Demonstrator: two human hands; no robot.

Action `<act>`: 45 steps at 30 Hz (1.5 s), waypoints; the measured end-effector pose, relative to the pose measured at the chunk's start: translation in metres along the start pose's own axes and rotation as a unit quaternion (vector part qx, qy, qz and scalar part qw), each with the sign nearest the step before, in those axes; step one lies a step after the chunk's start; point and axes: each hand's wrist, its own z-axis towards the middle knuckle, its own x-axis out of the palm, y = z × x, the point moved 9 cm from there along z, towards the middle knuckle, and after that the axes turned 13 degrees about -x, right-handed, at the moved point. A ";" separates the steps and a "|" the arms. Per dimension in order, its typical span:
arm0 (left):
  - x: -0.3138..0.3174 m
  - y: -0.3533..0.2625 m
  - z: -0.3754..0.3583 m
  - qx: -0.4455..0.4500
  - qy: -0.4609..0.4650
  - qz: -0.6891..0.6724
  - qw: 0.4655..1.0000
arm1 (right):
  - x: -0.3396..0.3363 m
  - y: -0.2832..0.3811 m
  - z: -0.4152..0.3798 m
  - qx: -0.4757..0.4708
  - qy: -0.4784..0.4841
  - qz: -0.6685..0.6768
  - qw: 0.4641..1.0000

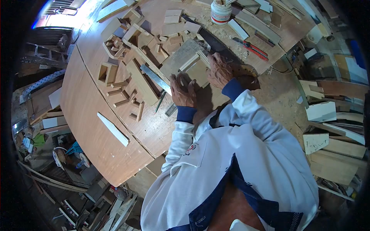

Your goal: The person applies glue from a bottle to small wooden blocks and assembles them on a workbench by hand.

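Note:
Near the table's edge, my left hand (183, 91) grips the left side of a small wooden panel (197, 72), fingers bent over it. My right hand (219, 72) is closed at the panel's right side, thumb and fingers by its corner. Light wooden strips (189, 61) lie along the panel's far and right edges. Beneath them is a flat grey board (178, 54). A metal ruler (153, 78) runs up to my left hand. A dark pencil (160, 102) and a small flat metal-looking piece (170, 110) lie close to my left wrist.
Several small wooden frames (133, 106) and offcuts cover the table (88, 115) to the left. A white tub (221, 13) stands at the back, near a red-handled tool (254, 50). One pale wood piece (113, 129) lies at front left. Stacked boards (333, 165) fill the right side.

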 end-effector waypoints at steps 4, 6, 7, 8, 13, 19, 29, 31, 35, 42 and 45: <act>0.002 0.002 -0.002 -0.004 -0.006 0.002 1.000 | -0.001 0.000 0.000 -0.019 -0.016 0.012 1.000; 0.002 0.001 -0.001 -0.006 -0.003 0.009 1.000 | -0.001 0.000 0.000 -0.026 -0.017 0.014 0.999; 0.001 0.000 -0.001 0.000 0.000 0.012 1.000 | 0.000 -0.001 0.000 -0.025 -0.017 0.014 0.999; 0.001 -0.001 -0.001 0.006 0.003 0.014 1.000 | -0.001 0.000 0.000 -0.033 -0.021 0.012 0.999; 0.001 0.000 -0.002 -0.008 0.001 -0.019 1.000 | 0.000 0.003 0.001 -0.055 -0.017 -0.003 0.998; 0.003 0.005 -0.002 -0.004 -0.002 0.014 1.000 | -0.002 0.004 0.001 -0.049 -0.015 0.005 0.999; 0.000 -0.012 -0.002 0.035 0.004 0.036 0.999 | 0.006 0.002 0.000 -0.040 0.015 0.002 0.999; 0.000 -0.009 -0.001 0.027 0.019 -0.008 0.999 | 0.006 0.002 0.000 -0.045 0.016 0.001 0.999; 0.002 0.001 -0.001 -0.076 0.055 -0.201 0.975 | 0.007 0.002 0.001 -0.058 0.020 -0.017 0.998; 0.001 -0.012 0.001 0.002 0.053 -0.074 0.996 | 0.005 0.000 0.001 -0.010 0.036 -0.014 0.999; 0.006 -0.009 -0.001 0.025 0.034 -0.019 0.999 | 0.003 -0.003 0.000 -0.003 -0.004 -0.008 1.000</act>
